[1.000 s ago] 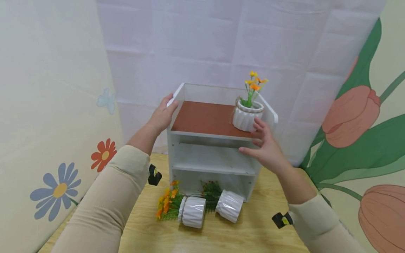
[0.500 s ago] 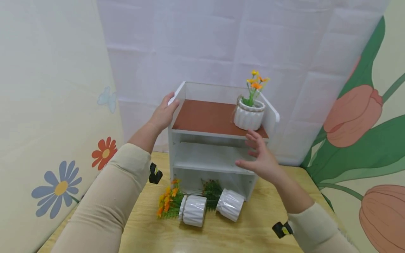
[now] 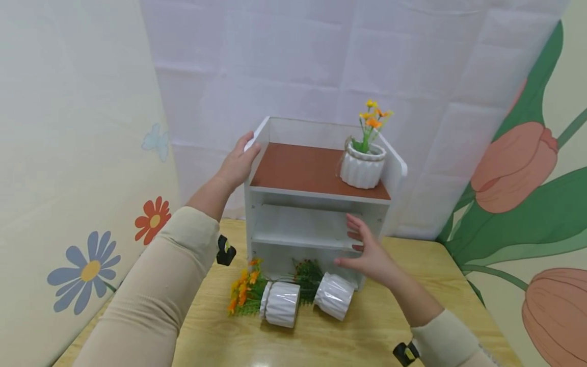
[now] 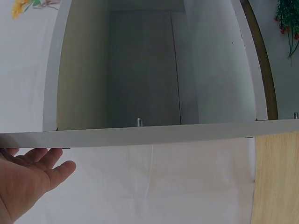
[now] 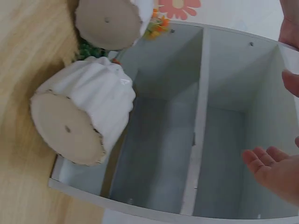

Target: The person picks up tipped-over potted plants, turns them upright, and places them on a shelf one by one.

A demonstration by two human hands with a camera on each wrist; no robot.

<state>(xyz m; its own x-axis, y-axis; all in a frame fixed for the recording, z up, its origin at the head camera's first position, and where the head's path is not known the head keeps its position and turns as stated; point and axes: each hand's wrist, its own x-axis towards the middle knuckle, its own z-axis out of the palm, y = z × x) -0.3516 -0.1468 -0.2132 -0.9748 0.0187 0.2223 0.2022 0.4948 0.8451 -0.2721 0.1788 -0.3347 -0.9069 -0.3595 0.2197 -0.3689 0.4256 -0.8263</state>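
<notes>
Left hand (image 3: pixel 236 164) touches shelf (image 3: pixel 295 171) — 2 white pots (image 3: pixel 282 305) lie tipped

Booth-like indoor setting, creased white sheet (image 3: pixel 284 61), flower-printed walls (image 3: pixel 509 173)

The head view was evenly, softly lit, with glints cast on a tipped white pot (image 3: pixel 334 296) and the tabletop (image 3: pixel 376 326). The wrist views were rendered dimmer — the shelf unit (image 4: pixel 145 70) was shaded inside, its edges bowed by lens distortion.

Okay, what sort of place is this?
Probably a staged indoor corner: a creased pale sheet hangs behind a white shelf unit, with a tulip-printed backdrop to the right.
</notes>
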